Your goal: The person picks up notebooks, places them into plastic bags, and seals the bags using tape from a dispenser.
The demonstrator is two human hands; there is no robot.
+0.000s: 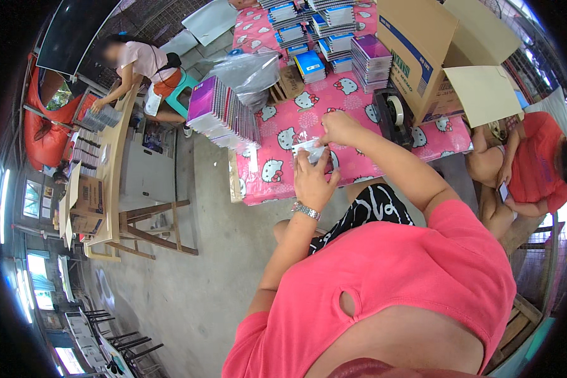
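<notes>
A small spiral notebook [303, 148] with a whitish face lies in front of me on the pink table cover. Clear, shiny film seems to lie around it. My left hand [315, 184], with a metal-band watch on the wrist, rests its stretched, spread fingers on the notebook's near part. At the notebook's far right corner is my right hand [341, 130], its fingers curled together in a pinch. What they grip is too small to make out. Left of my hands stands a tall stack of purple spiral notebooks [223, 114].
Blue notebooks [310, 65] and purple notebooks [372, 55] are stacked at the back. A black tape dispenser [393, 116] stands beside an open cardboard box [416, 57] on the right. Clear plastic bags [249, 75] lie back left. One person works at a wooden table [116, 170]; another sits at right holding a phone.
</notes>
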